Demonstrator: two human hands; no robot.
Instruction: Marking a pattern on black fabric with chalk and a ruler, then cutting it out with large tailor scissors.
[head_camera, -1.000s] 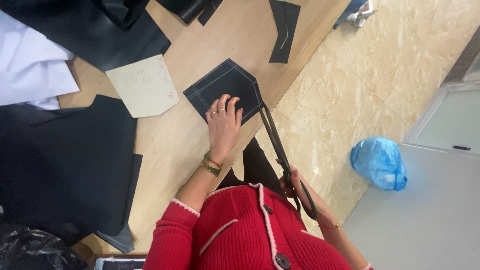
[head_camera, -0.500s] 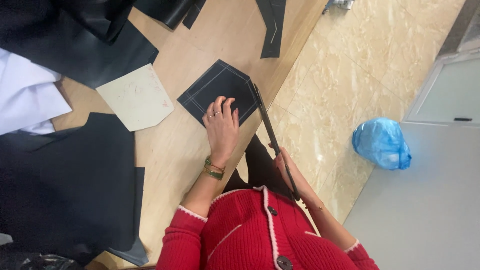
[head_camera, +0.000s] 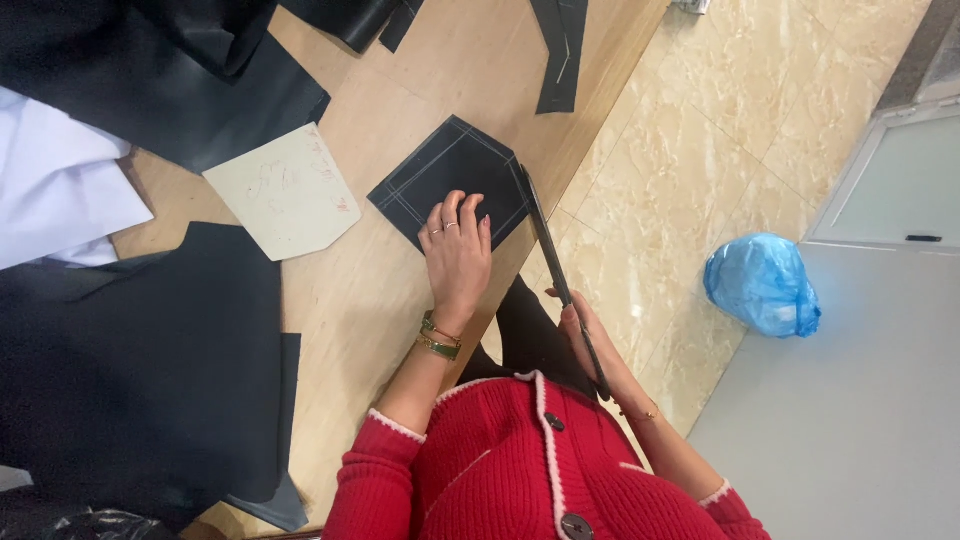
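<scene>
The dark pocket-shaped fabric piece (head_camera: 452, 182) with pale stitch lines lies flat near the wooden table's (head_camera: 360, 300) edge. Left hand (head_camera: 458, 252) rests on it, fingers spread and flat, pinning its lower corner. Right hand (head_camera: 588, 340) is closed around the handles of long black scissors (head_camera: 555, 265), blades running along the piece's right edge. A cream paper pattern (head_camera: 285, 192) sits just left; a blue plastic bag (head_camera: 762, 284) is on the floor.

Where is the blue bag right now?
In the head view, the blue plastic bag sits on the tiled floor at the right, beyond the right hand with the scissors.
</scene>
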